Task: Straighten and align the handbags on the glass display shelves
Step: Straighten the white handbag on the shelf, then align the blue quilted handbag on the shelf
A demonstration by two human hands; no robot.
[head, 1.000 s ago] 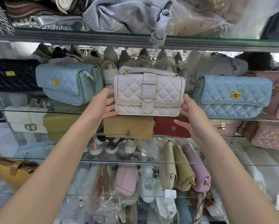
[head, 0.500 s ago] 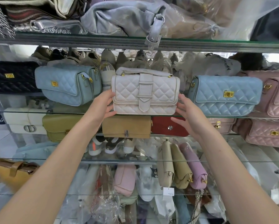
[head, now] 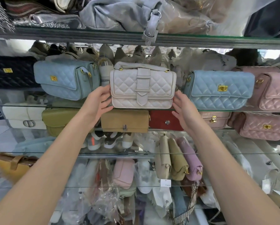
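Note:
A white quilted handbag [head: 128, 88] with a buckle strap stands upright in the middle of the glass shelf [head: 22, 106]. My left hand [head: 98, 101] presses against its lower left end. My right hand [head: 183, 108] touches its lower right corner with fingers spread, so the bag is held between both hands. A light blue quilted bag [head: 63, 80] sits tilted to its left. Another light blue bag [head: 217, 90] sits to its right.
A black quilted bag [head: 9, 72] is at far left and pink quilted bags [head: 274, 90] at far right. Below are olive [head: 58, 120], tan [head: 124, 120] and red [head: 162, 120] bags. A grey strap [head: 150, 30] hangs over the upper shelf edge [head: 87, 36].
Both hands have closed in on the ends of the white bag, the right hand moving from apart to touching its corner.

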